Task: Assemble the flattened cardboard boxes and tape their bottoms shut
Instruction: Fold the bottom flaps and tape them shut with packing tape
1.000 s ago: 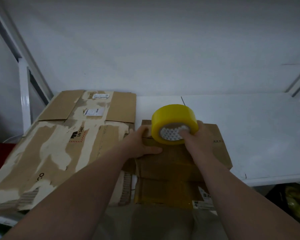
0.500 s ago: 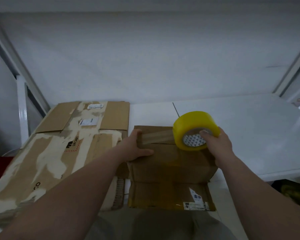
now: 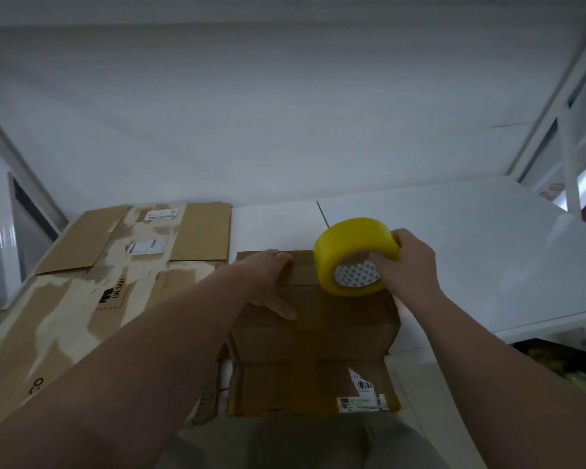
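A small brown cardboard box stands at the table's front edge with its closed flaps facing up. My left hand presses flat on the box's far left part, fingers over the free end of a clear tape strip. The strip runs right to a yellow tape roll, which my right hand grips above the box's far right corner, fingers through the core. A shipping label shows on the box's near side.
A stack of flattened, torn cardboard boxes covers the left of the white table. White frame posts stand at the far left and right. A dark bin sits below the table's right front edge.
My right hand has pulled the roll to the right across the box, drawing out a strip of tape. My left hand stays pressed on the tape's end.
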Demonstrator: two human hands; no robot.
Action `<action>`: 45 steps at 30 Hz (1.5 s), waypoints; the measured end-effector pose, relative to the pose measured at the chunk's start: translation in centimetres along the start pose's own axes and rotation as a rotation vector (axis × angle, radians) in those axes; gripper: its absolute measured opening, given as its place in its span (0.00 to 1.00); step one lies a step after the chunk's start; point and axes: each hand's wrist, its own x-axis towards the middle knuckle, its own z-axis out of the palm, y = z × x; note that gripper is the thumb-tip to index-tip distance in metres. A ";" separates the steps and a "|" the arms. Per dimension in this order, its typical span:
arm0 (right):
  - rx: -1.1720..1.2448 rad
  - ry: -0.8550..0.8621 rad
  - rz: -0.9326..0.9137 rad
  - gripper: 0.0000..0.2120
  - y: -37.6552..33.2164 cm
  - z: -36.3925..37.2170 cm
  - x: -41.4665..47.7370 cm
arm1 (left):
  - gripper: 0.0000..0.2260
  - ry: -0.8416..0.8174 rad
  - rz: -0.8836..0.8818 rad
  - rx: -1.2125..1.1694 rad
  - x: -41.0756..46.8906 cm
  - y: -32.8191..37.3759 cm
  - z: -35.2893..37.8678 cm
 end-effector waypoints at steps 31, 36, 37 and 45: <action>-0.879 -0.237 -0.053 0.25 6.0 -4.7 0.5 | 0.50 -0.047 -0.050 0.027 0.4 0.7 -0.1; -0.858 -0.253 -0.025 0.23 6.4 -3.2 -0.2 | 0.48 0.005 -0.033 -0.059 -0.5 0.3 0.5; -0.855 -0.249 -0.025 0.22 6.4 -3.0 -0.4 | 0.48 0.030 -0.046 -0.071 -0.8 0.2 0.9; -0.865 -0.236 0.021 0.24 5.9 -2.6 -1.1 | 0.51 0.184 -0.537 -0.026 -3.7 2.7 5.7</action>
